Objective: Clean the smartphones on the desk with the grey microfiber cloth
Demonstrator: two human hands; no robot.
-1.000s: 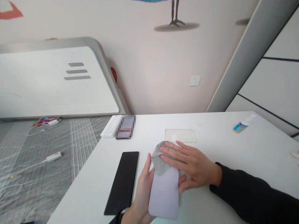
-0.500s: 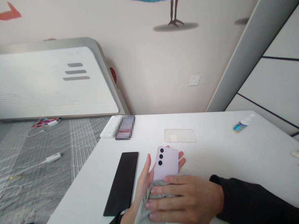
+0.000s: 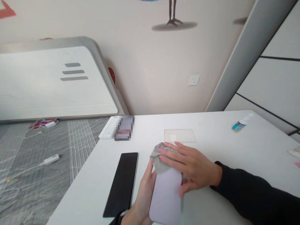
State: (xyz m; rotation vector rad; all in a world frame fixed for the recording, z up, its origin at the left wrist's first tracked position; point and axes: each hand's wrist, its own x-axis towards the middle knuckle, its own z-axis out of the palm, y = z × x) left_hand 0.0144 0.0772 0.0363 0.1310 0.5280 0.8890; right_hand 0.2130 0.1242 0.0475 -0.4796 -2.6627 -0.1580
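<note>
Here, the left hand (image 3: pixel 142 190) cradles a pale lilac smartphone (image 3: pixel 166 195) from beneath, back face up, just above the white counter (image 3: pixel 234 156); its fingers wrap the phone's left edge, gripping it. The right hand (image 3: pixel 189 162) lies flat across the phone's far end, fingers (image 3: pixel 168 150) extended and pressing a crumpled grey cloth (image 3: pixel 158 159) onto that end. The cloth hides the camera corner. Whether the right thumb pinches the phone's right edge or only rests against it is hard to say. A black sleeve (image 3: pixel 253 190) covers the right forearm.

Just left of the held phone, a second black slab phone (image 3: pixel 122 184) lies screen up on the counter, apart from the hand. Beyond the right hand, near the fingertips, sits a clear plastic phone case (image 3: pixel 180 136). Further back left: a white ribbed case (image 3: pixel 106 131) touching a blurred dark device (image 3: pixel 124 128). Far right, a small spray bottle with a blue label (image 3: pixel 239 124) lies on its side.
</note>
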